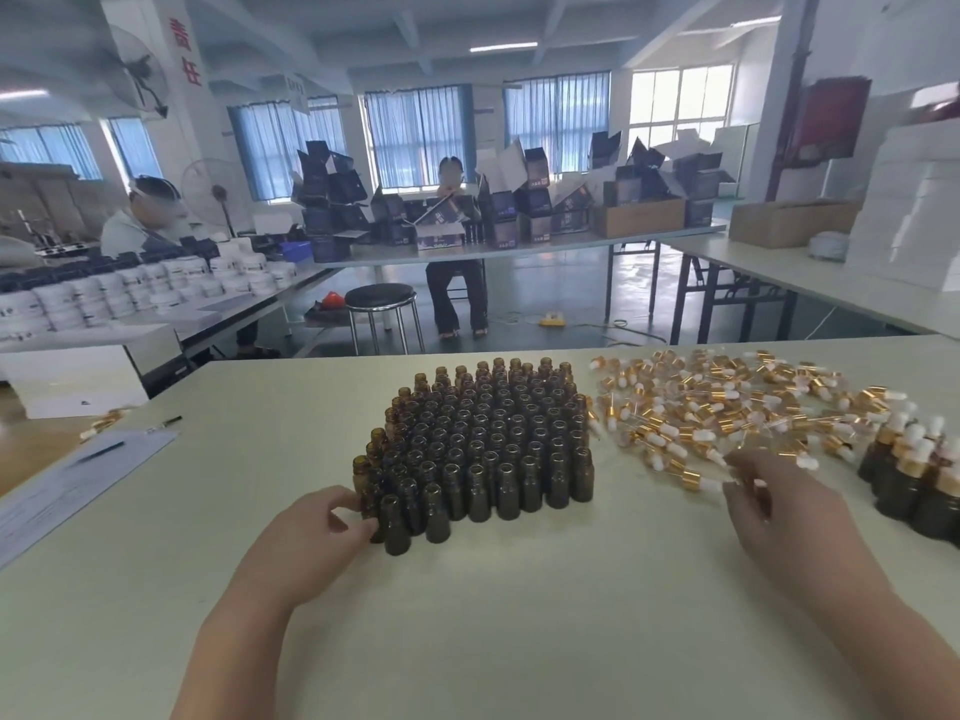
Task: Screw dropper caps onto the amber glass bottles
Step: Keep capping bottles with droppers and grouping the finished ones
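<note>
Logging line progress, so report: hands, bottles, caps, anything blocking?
Left hand pinching corner amber bottle of uncapped block. Right hand at dropper caps pile, grip blurred. Few capped bottles far right. Nothing blocking.

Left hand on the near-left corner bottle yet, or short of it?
Touching. The head view shows the left hand with thumb and fingertip against the corner bottle, no gap between.

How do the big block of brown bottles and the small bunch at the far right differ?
The central block of amber glass bottles has bare open necks; the small right-edge cluster of amber bottles wears gold collars and white bulbs. The block holds many, the cluster few. The left hand pinches a corner bottle of the block; none touches the cluster. Both stand upright on the pale table.
</note>
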